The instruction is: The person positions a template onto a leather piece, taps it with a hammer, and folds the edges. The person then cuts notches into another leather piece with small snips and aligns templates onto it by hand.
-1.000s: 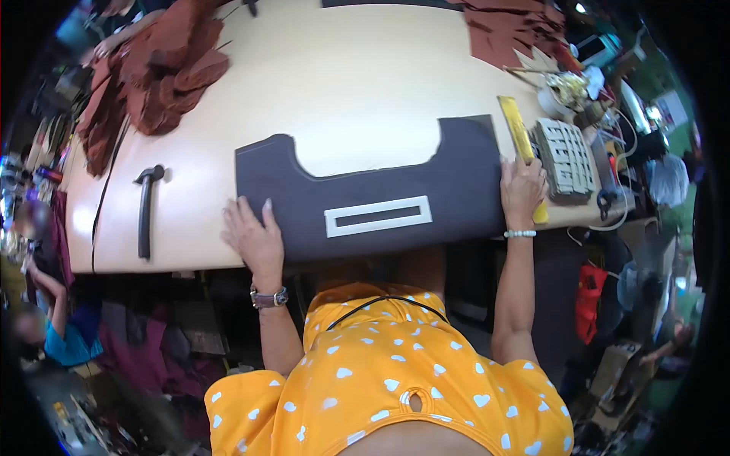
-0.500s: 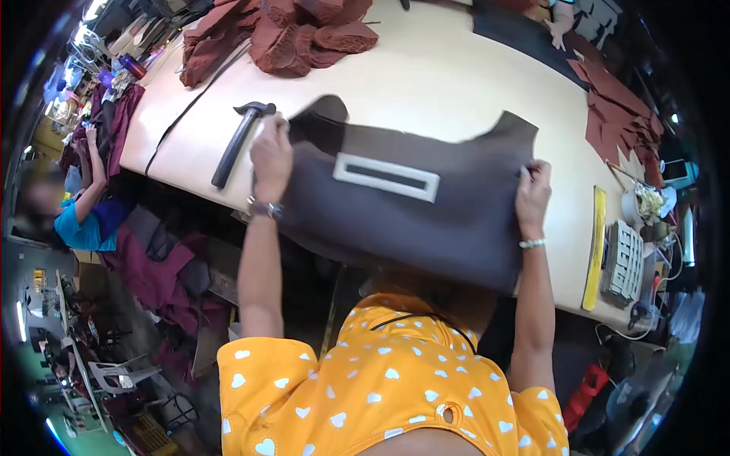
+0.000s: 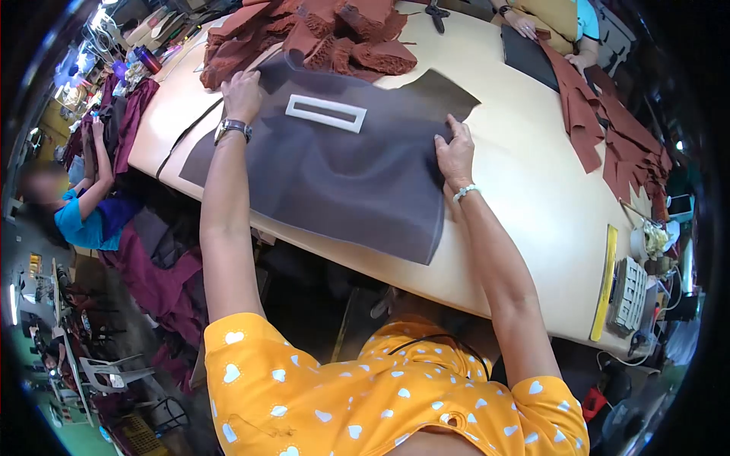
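A large dark brown fabric piece (image 3: 346,178) lies over the table, its lower part spread toward the front edge with soft wrinkles. A white rectangular frame (image 3: 325,113) with a long slot sits on its upper part. My left hand (image 3: 242,97), wearing a watch, is closed on the piece's upper left edge. At the right edge my right hand (image 3: 456,152), with a beaded bracelet, pinches the fabric between thumb and fingers. The hammer seen earlier does not show; the fabric now covers that area.
Rust-coloured fabric (image 3: 327,38) is heaped at the back, near black scissors (image 3: 436,15). A co-worker's hands (image 3: 523,27) touch cloth at the back right. A yellow ruler (image 3: 604,283) and a grey slotted block (image 3: 629,295) lie at the right. Another person (image 3: 90,205) is at the left.
Both hands have carried the fabric away from my body and to the left, and it has opened out over the table. The co-worker at the back has come further into view, with rust fabric.
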`<state>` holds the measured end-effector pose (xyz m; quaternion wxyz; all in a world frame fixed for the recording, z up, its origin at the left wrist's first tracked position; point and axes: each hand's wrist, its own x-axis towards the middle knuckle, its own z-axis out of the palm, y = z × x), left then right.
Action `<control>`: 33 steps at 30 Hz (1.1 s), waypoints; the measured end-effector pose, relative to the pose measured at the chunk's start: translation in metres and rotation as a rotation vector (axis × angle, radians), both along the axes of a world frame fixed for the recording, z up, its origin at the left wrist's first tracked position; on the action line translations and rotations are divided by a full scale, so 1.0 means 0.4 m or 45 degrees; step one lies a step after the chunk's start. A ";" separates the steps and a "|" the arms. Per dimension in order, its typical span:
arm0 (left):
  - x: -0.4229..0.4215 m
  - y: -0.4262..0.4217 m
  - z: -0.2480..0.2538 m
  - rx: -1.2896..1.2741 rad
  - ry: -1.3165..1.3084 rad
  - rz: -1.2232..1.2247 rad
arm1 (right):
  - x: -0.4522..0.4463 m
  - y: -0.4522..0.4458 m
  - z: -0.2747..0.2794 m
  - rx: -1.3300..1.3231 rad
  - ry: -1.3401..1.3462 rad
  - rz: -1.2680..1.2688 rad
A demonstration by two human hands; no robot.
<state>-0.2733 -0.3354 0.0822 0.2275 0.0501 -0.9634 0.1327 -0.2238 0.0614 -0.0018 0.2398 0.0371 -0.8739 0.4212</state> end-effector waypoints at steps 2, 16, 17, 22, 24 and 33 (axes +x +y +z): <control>0.000 -0.006 -0.030 -0.071 -0.191 0.136 | -0.007 -0.003 -0.001 0.074 -0.029 -0.008; 0.519 0.079 -0.204 0.784 0.518 0.408 | -0.010 0.005 -0.011 -0.132 0.039 0.042; 0.549 0.080 -0.207 0.876 0.471 0.452 | -0.007 0.004 -0.007 -0.121 -0.016 0.033; 0.591 0.062 -0.277 0.902 0.490 0.280 | 0.018 -0.016 0.010 0.114 0.006 -0.114; 0.581 0.073 -0.282 1.043 0.492 0.112 | 0.047 -0.027 0.028 0.262 0.191 -0.025; 0.483 0.045 -0.246 0.648 0.211 0.121 | 0.229 -0.058 0.022 0.865 -0.073 0.612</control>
